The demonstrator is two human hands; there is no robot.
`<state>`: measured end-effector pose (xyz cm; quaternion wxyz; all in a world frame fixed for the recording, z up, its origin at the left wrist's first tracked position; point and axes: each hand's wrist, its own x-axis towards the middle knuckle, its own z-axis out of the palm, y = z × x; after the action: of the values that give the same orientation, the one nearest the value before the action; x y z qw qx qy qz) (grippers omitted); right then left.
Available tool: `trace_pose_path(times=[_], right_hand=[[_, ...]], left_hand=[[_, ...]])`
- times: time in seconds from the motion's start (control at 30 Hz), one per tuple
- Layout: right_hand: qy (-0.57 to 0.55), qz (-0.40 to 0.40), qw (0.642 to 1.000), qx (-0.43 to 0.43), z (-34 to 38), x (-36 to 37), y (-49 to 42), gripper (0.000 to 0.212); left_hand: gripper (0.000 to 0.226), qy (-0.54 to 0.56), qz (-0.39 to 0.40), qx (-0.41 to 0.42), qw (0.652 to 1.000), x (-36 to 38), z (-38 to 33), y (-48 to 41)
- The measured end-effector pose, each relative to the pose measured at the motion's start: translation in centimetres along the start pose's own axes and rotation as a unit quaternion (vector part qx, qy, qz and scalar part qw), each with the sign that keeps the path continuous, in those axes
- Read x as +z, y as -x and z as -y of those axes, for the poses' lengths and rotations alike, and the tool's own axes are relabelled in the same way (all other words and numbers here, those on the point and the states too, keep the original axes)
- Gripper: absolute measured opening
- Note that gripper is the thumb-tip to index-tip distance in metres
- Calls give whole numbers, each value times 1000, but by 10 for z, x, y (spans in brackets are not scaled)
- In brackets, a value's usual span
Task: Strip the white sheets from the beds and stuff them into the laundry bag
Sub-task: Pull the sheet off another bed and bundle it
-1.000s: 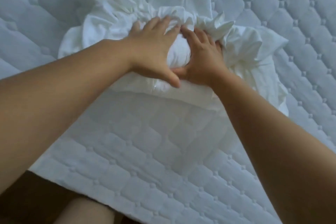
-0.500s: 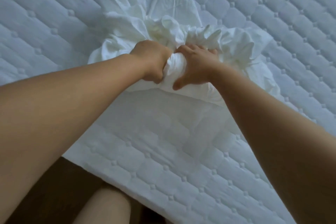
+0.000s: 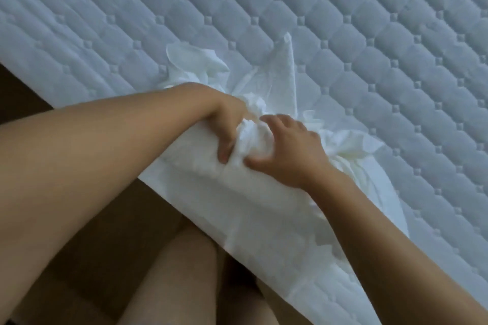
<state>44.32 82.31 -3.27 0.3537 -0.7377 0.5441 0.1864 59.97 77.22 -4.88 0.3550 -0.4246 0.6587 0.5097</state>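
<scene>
Quilted mattress [image 3: 343, 21] fills the view from nine o'clock round through twelve to four, its edge running diagonally toward five, with brown floor [image 3: 26, 87] at eight and the person's bare leg [image 3: 179, 272] at six. Near the middle of the view, right at that edge, lies the white sheet [image 3: 280, 82], gathered into a crumpled wad, with loose tails straying toward twelve and three o'clock and a flat length hanging over the side toward five. No laundry bag shows. The left hand [image 3: 229, 126] has its fingers curled tight into the wad from the ten o'clock side. The right hand [image 3: 287, 150] meets it from four o'clock, fingers spread across the cloth and thumb tucked beneath, though blur keeps me from telling whether it truly clamps. The danger, as I judge it, is that only the core of the bundle is held. If it is lifted like this, the tails could spill, trail on the floor or catch underfoot. The weight of the overhanging length could also drag the wad out of a slack right-hand hold.
</scene>
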Motion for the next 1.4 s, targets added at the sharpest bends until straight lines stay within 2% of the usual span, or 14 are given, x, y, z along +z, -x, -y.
trace_pose_path(times=[0.1, 0.23, 0.3, 0.37, 0.43, 0.47, 0.6, 0.7, 0.77, 0.93, 1.0, 1.13, 1.27, 1.4], right_hand=[[63, -207, 976, -1, 17, 7, 10, 67], [145, -228, 963, -1, 11, 16, -1, 78], [134, -233, 963, -18, -3, 0, -21, 75], [100, -249, 963, -24, -18, -22, -45, 67], [71, -242, 968, 12, -29, -50, -75, 60], [63, -227, 971, 41, -33, -63, -90, 55], [70, -243, 965, 68, -32, -91, -133, 41], [55, -353, 934, 33, -22, -64, -122, 44], [76, -368, 926, 46, -16, -35, -107, 46], [79, -371, 924, 50, -31, -27, -120, 48], [60, -372, 925, 41, -37, -31, -128, 46], [53, -379, 923, 43, -39, -28, -131, 46], [35, -402, 914, 37, -38, -25, -129, 48], [-27, -445, 890, 94, -43, -21, -125, 54]], left_hand=[[49, 40, -20, -19, 999, -29, 10, -5], [75, 34, -168, -53, 984, -66, 12, 5], [62, -8, -320, -77, 944, -68, 4, 11], [37, -5, -482, -84, 872, -48, -13, 11], [36, 25, -597, -68, 799, -18, -25, 0], [43, 38, -616, -65, 784, -7, -26, -10], [58, 75, -576, -81, 810, -18, -7, -49], [60, 108, -547, -81, 826, -39, 0, -67], [60, 105, -533, -93, 834, -42, 1, -74], [59, 106, -597, -82, 791, -45, 7, -73], [76, 124, -595, -133, 783, -49, 15, -63], [128, 253, -430, -199, 844, -50, 33, -43], [147, 417, -399, -160, 801, -51, 52, -46], [148, 467, -390, -147, 780, -52, 56, -46]])
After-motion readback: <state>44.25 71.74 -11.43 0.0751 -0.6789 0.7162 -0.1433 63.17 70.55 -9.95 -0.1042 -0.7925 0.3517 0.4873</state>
